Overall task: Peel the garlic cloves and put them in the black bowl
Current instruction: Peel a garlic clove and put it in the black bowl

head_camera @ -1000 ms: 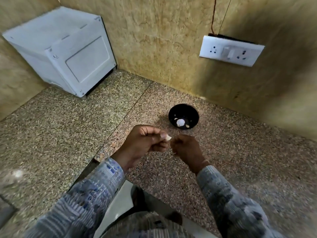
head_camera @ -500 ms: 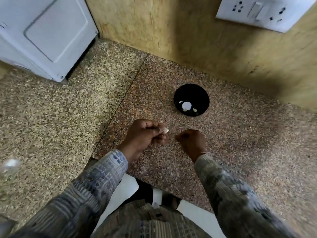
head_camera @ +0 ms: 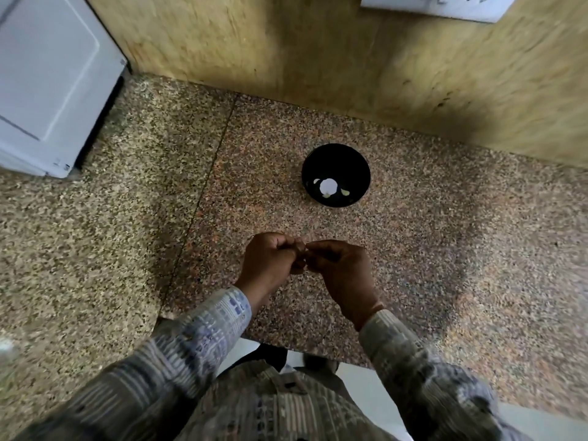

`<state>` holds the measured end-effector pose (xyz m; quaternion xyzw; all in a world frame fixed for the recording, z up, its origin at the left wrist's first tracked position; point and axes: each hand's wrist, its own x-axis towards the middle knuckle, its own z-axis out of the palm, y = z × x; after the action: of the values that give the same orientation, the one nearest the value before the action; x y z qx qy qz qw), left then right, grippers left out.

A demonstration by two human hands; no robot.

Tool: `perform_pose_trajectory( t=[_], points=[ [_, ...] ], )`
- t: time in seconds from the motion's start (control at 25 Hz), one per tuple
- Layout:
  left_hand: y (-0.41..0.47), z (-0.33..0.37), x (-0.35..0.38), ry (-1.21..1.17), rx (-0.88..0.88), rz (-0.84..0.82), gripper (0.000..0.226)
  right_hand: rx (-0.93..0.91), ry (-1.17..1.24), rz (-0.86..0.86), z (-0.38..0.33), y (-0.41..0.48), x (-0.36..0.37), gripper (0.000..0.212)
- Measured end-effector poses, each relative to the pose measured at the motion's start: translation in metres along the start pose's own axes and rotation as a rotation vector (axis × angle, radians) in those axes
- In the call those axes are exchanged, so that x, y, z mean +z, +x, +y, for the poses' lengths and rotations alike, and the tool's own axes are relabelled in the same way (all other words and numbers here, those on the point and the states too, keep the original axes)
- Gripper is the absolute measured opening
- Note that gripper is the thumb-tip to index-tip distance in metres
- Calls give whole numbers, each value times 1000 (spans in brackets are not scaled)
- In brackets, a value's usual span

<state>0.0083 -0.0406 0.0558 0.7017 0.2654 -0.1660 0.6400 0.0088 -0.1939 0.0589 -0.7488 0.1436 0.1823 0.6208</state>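
Head view: above the speckled surface, the left hand and right hand meet fingertip to fingertip, each grip curled tight. The fingers hide whether a garlic clove sits between them, so I cannot tell. Just beyond stands the black bowl with pale pieces inside, near the wall.

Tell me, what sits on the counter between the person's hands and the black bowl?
Nothing: the head view shows only bare speckled counter between the left hand, the right hand and the black bowl.
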Motion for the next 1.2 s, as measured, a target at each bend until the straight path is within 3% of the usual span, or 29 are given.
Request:
perform_pose_trajectory(
  t=[0.12,0.2,0.28,0.4,0.52,0.68,0.8,1.0,1.08,1.2],
  points=[
    [5,2,-8,-327,-355,-126,9,70,186,-83,8,1,-7,17],
    [6,1,-13,-401,-433,-163,9,144,281,-64,17,7,-11,17],
    [7,-2,-16,-404,-420,-171,8,128,2,24,29,20,-13,14],
    [9,-10,-18,-385,-403,-149,7,-68,-610,2,36,34,-9,16],
    [14,-20,-19,-350,-391,-119,9,-60,-748,58,37,42,-6,16],
    [15,-27,-20,-322,-386,-107,5,91,-508,184,42,32,-10,2],
    [13,-30,-18,-268,-383,-122,7,202,84,-26,33,3,1,9],
    [10,-40,-14,-240,-382,-185,15,238,121,-17,48,-11,8,8],
    [9,-45,-12,-228,-385,-174,13,89,-98,-16,50,-13,5,4],
    [6,-50,-5,-221,-430,-111,8,-440,-794,-40,54,-18,3,11]
  ],
)
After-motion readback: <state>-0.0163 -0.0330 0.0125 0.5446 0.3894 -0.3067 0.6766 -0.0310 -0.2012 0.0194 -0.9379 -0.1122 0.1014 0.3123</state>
